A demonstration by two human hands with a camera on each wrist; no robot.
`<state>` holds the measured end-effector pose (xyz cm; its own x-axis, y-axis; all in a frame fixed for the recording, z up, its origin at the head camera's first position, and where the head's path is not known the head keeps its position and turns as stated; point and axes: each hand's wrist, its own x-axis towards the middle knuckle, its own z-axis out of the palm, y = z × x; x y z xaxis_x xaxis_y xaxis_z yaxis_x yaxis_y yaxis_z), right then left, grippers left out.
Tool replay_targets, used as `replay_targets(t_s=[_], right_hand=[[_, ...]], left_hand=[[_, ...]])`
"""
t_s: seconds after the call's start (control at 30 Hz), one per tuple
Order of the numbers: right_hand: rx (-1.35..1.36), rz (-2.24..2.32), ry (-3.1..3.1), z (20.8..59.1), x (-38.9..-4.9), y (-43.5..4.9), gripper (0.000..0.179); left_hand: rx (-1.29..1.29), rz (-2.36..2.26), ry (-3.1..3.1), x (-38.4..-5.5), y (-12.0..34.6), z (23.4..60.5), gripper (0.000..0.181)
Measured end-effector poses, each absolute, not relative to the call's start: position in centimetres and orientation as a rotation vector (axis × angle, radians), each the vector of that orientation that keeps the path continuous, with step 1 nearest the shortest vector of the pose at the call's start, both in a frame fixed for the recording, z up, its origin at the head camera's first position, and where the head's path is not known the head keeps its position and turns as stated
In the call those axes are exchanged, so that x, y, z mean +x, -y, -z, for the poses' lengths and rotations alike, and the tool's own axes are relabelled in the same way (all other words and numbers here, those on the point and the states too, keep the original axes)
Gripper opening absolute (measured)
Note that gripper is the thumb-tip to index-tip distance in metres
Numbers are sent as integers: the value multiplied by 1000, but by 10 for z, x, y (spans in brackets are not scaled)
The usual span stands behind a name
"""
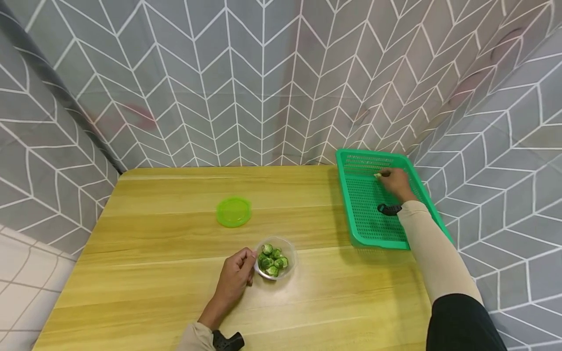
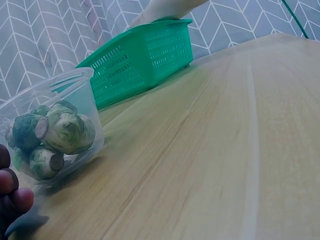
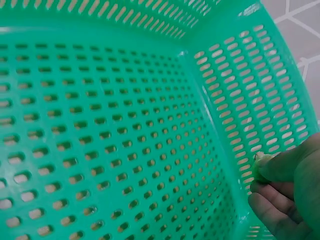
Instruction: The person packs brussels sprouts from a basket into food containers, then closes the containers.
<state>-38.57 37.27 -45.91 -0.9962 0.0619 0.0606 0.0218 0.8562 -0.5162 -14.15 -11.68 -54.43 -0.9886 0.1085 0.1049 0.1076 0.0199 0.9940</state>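
My left hand (image 1: 234,274) pinches the rim of a clear plastic tub (image 1: 288,247) standing on the table. Several Brussels sprouts (image 1: 273,262) lie inside it, also visible through the tub's wall in the left wrist view. Over at the right, my right hand (image 1: 396,184) is inside a green perforated basket (image 1: 364,214), near its far end. Between thumb and fingers it pinches a small pale-green Brussels sprout (image 3: 261,168), partly hidden by the thumb. The basket's floor shows no other sprouts in the right wrist view.
A round bright-green lid (image 1: 233,212) lies flat on the wood-patterned table (image 1: 153,253), beyond the tub. Grey curtains (image 1: 263,83) with white chevron lines hang behind the table and along both sides. The basket stands at the table's far right.
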Motion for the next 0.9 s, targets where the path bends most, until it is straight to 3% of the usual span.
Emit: replay_targets(t_s=[0.9], right_hand=[[25,-1099,2874,423,-334,-336,38]], left_hand=[[285,-2207,-2248,-139,118,546,36]])
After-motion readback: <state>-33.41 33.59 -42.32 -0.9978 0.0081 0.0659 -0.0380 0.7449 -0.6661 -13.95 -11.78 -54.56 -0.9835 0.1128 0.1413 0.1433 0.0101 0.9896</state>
